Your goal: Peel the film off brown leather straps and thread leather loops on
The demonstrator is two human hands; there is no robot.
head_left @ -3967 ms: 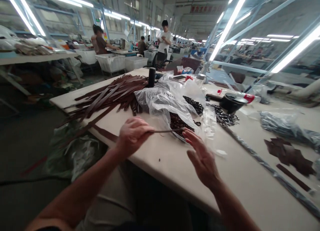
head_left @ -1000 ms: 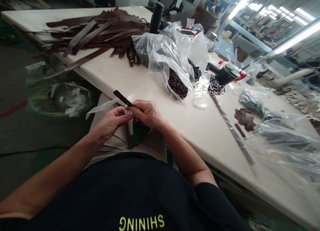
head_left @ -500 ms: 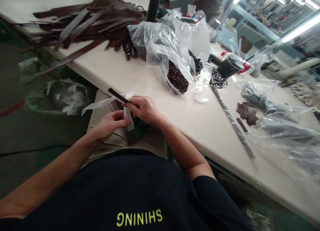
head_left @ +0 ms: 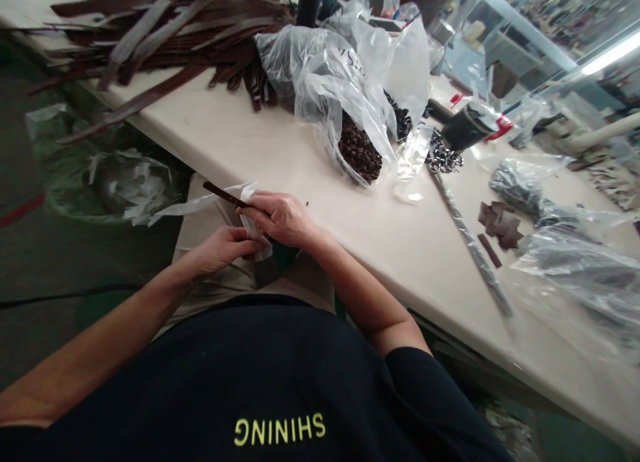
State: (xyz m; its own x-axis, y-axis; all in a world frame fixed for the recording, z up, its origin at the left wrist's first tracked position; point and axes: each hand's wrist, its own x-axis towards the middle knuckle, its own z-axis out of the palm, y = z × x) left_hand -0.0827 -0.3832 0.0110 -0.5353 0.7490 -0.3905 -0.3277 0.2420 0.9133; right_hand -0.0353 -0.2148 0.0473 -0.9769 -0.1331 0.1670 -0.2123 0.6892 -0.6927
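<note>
Over my lap, my right hand (head_left: 283,217) is closed on a narrow dark brown strip (head_left: 220,194), whose free end points up and to the left. Just below it, my left hand (head_left: 225,247) pinches a whitish backing tape (head_left: 257,239). The tape runs up under my right hand, and a long loose tail (head_left: 183,209) of it trails left beneath the brown strip. Both hands are close together beside the table's near edge. The fingertips of my right hand are partly hidden.
The white table (head_left: 200,122) carries a pile of brown strips (head_left: 165,32), a plastic bag of small brown pieces (head_left: 360,152), a black cup-like object (head_left: 470,127), a wrapped rod (head_left: 470,242) and brown patches (head_left: 500,223). A green bag of white scraps (head_left: 133,182) lies lower left.
The view has shifted slightly. The brown strip and my right hand have moved a little left, and the tape between my hands looks more crumpled.
</note>
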